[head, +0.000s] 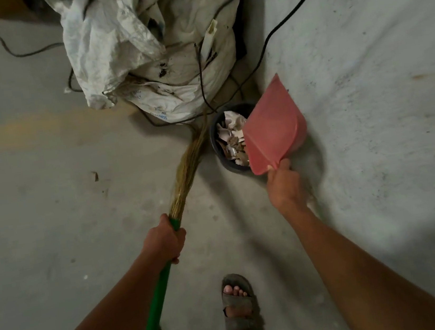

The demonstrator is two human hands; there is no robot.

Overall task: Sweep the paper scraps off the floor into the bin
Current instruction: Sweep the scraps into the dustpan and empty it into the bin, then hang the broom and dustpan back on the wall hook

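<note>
I see my right hand (282, 184) gripping a tipped pink plastic dustpan (273, 132) over the small dark round bin (218, 148), where the paper scraps (230, 138) lie. My left hand (164, 241) grips the green-handled straw broom (184, 172). I judge this the emptying step; next, lift the pan clear.

Both forearms are seen bare, with no sleeves reaching into view. A worn, dusty grey-brown strap sandal (240, 310) is worn on the right foot, the toes left uncovered by its two broad straps. The other foot is mostly hidden.
</note>
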